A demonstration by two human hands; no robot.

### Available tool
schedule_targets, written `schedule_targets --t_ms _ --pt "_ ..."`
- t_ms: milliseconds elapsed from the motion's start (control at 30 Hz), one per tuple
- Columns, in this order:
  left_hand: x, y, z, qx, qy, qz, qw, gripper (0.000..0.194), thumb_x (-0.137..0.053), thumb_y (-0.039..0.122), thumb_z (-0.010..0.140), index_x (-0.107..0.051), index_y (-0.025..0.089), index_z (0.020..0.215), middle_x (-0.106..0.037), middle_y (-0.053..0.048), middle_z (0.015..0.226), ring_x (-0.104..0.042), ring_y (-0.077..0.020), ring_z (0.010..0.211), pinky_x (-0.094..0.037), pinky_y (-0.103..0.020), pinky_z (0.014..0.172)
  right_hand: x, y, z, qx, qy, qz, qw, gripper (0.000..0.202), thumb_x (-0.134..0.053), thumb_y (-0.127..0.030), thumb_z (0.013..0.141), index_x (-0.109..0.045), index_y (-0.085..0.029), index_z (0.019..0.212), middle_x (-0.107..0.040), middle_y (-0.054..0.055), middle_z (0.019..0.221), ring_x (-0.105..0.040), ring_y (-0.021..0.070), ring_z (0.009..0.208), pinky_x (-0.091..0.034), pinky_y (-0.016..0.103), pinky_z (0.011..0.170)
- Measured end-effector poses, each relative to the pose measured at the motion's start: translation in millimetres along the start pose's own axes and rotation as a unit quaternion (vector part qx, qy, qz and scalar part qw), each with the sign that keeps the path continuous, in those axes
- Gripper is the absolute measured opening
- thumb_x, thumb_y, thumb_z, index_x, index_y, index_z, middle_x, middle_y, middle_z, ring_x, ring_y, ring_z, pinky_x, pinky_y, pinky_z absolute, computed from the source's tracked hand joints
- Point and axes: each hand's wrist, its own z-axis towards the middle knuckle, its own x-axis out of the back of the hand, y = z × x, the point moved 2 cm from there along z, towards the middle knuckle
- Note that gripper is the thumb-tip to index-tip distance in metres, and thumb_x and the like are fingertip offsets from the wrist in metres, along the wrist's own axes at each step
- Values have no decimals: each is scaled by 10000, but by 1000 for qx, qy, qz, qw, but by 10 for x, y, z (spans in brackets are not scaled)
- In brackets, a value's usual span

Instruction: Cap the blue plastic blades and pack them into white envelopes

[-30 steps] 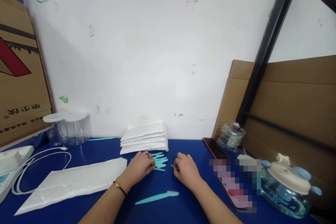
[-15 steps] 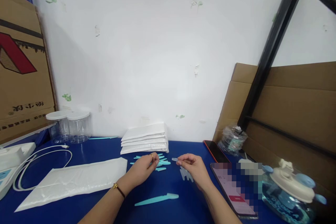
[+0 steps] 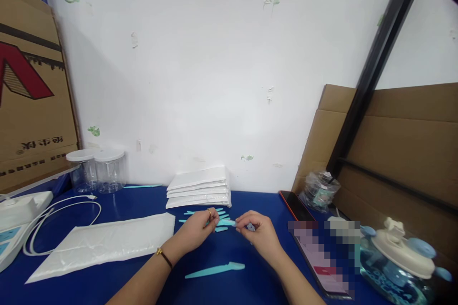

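Note:
My left hand (image 3: 201,226) pinches a teal eyebrow razor (image 3: 225,222), its blade end pointing right. My right hand (image 3: 260,234) has thumb and fingers closed on a small clear blade cap (image 3: 234,223), which meets the razor's tip; how far it covers the blade I cannot tell. Several more teal razors lie fanned out behind and beneath my left hand, partly covered by it. A single teal razor (image 3: 214,270) lies nearer to me. Other clear caps are mostly hidden behind my right hand.
White padded envelopes (image 3: 198,188) are stacked by the wall, another envelope (image 3: 107,243) lying at left. Two clear jars (image 3: 110,174), a white cable (image 3: 60,202) and a power strip (image 3: 25,209) stand left. Phones (image 3: 318,262) and a water bottle (image 3: 397,257) are at right.
My right hand has moved left with the clear cap, bringing it to the razor's tip. The left hand stays nearly in place. The view has shifted slightly.

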Motion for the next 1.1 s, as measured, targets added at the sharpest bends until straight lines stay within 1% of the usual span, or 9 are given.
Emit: schedule_targets --t_ms 167,267,367,467,567,700,833,967,1100 --pt "-82 65 -13 36 -52 -39 997 253 -375 393 883 -516 191 826 -576 25 687 -483 -117 602 -344 -220 576 -61 -7 -24 -14 -37 -17 999 122 -672 -117 679 -721 -219 634 -707 39 757 -652 184 739 -486 291 711" --pt "-62 63 -35 46 -81 45 995 249 -421 388 861 -571 196 810 -588 20 689 -500 -126 611 -331 -224 560 -45 14 -61 -40 -113 -12 993 91 -687 -125 659 -716 -207 632 -701 27 741 -641 175 721 -474 268 668" --pt "31 21 -53 38 -54 175 982 124 -535 307 796 -620 223 825 -614 3 808 -545 -159 763 -355 -240 649 43 49 -73 -59 -179 -41 981 104 -726 -183 634 -722 -209 734 -694 21 791 -626 173 726 -458 253 641" --pt "99 -43 -54 46 -29 251 967 144 -595 253 752 -630 248 891 -615 -17 941 -548 -197 902 -366 -270 744 216 111 -25 -59 -113 -149 981 87 -651 -209 712 -707 -207 779 -661 23 809 -600 163 733 -431 249 647" --pt "89 -86 -40 42 -35 279 959 109 -578 253 778 -634 251 872 -622 -15 932 -550 -204 913 -365 -284 750 330 188 5 -81 -58 -283 954 107 -580 -204 748 -678 -200 704 -606 16 748 -563 153 695 -391 250 629" --pt "43 -96 -18 21 -33 310 950 121 -510 240 830 -625 225 798 -628 -16 880 -554 -192 869 -351 -291 727 260 227 -31 -108 -94 -391 909 82 -662 -279 677 -656 -202 649 -601 12 752 -555 172 733 -352 275 672" --pt "31 -59 -10 -6 -19 341 940 213 -419 224 874 -597 198 759 -619 -32 827 -552 -185 813 -341 -297 697 110 207 -70 -105 -104 -451 880 68 -646 -239 664 -641 -181 630 -617 41 772 -559 184 732 -342 294 687" --pt "44 33 -16 -15 8 309 951 223 -380 228 888 -577 195 788 -613 -36 847 -549 -177 820 -333 -283 705 75 265 -85 -105 -116 -382 911 44 -603 -131 650 -605 -175 650 -620 36 747 -556 159 680 -341 245 587" --pt "33 98 -31 -12 17 232 973 229 -349 260 904 -548 206 803 -612 -5 786 -540 -148 714 -313 -254 661 155 320 -54 -131 -91 -174 972 13 -594 -185 719 -582 -187 716 -580 -13 608 -530 128 558 -366 226 530"
